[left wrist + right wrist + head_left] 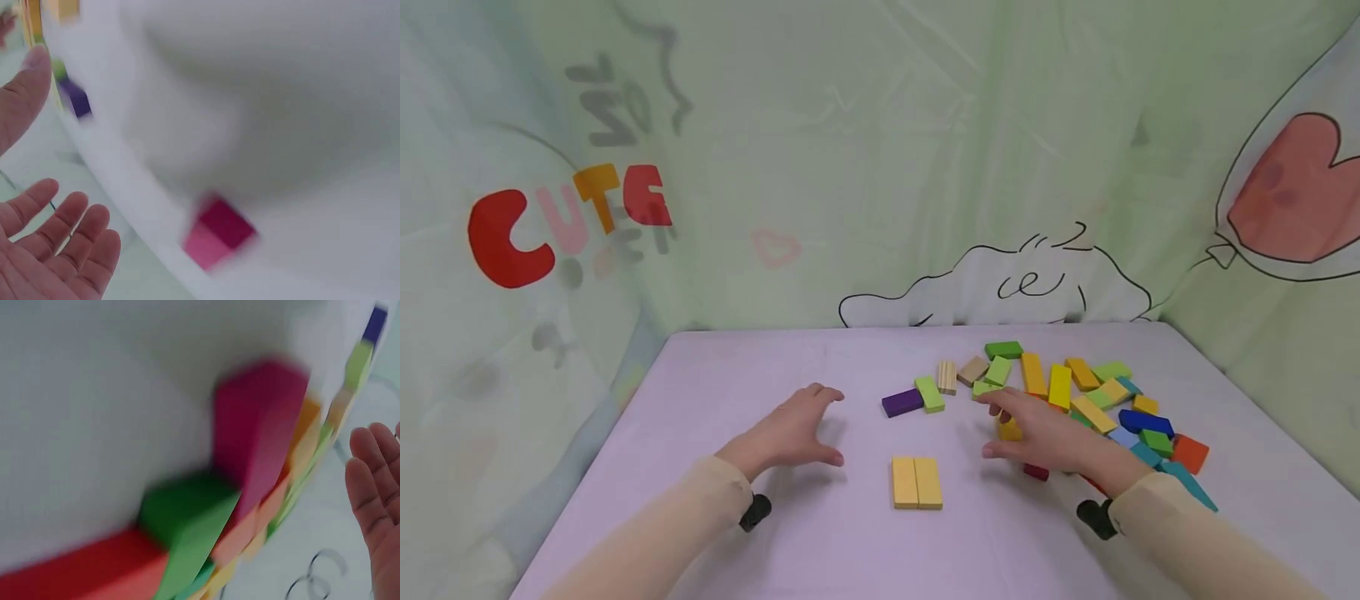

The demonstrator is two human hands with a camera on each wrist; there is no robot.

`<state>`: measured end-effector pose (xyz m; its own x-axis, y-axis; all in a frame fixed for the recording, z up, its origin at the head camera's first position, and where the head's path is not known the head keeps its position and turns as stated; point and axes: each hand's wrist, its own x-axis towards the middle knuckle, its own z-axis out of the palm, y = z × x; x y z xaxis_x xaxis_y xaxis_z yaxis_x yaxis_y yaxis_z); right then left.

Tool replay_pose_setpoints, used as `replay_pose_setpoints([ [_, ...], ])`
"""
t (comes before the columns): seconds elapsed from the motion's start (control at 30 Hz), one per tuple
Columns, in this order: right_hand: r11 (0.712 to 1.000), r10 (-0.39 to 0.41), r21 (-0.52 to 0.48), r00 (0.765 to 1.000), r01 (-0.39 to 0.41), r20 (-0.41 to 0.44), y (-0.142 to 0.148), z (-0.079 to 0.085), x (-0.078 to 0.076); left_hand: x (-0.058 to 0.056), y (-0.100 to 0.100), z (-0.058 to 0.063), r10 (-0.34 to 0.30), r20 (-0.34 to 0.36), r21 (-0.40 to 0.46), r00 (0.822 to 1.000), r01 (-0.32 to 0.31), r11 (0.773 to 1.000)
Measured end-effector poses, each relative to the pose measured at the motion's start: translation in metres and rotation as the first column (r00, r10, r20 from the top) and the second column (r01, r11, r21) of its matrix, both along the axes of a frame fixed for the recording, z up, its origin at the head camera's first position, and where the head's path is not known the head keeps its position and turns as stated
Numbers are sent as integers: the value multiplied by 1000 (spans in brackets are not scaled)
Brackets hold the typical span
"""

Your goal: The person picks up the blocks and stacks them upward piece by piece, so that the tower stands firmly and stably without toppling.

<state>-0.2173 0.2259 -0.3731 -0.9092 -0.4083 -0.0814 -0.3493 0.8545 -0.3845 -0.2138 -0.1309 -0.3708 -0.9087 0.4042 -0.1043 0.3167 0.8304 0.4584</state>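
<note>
Two pale yellow blocks [916,483] lie side by side, touching, on the table between my hands in the head view. My left hand [790,429] hovers to their left, fingers spread and holding nothing. A blurred pink block [220,232] shows below that hand in the left wrist view; the head view does not show it. My right hand [1037,433] hovers over the near left side of the block pile, also with nothing in its fingers, and hides some blocks. In the right wrist view a magenta block [262,425], a green block [187,506] and a red block [94,569] lie near it.
Many coloured wooden blocks lie loosely on the right of the table [737,367], among them a blue one [1146,422] and an orange-red one [1191,453]. Farther back, a purple block [902,403] touches a light green block [929,394]. Printed cloth [760,167] hangs behind.
</note>
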Motion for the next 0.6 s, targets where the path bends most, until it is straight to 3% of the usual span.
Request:
replay_pose_setpoints([
  [0.13, 998, -59, 36, 998, 59, 12, 19, 1, -12, -12, -32, -4, 51, -17, -16, 999, -52, 999],
  [0.27, 990, -69, 123, 997, 67, 19, 28, -1, -20, -15, -50, -15, 111, 10, -75, 994, -110, 991],
  [0.43, 976, -47, 212, 999, 48, -9, 30, -7, -25, -16, -56, -26, 123, -3, -115, 992, -123, 986],
  [0.6, 977, -51, 209, 999, 48, 8, 28, -7, -25, -11, -51, -22, 96, 8, -96, 995, -95, 991],
])
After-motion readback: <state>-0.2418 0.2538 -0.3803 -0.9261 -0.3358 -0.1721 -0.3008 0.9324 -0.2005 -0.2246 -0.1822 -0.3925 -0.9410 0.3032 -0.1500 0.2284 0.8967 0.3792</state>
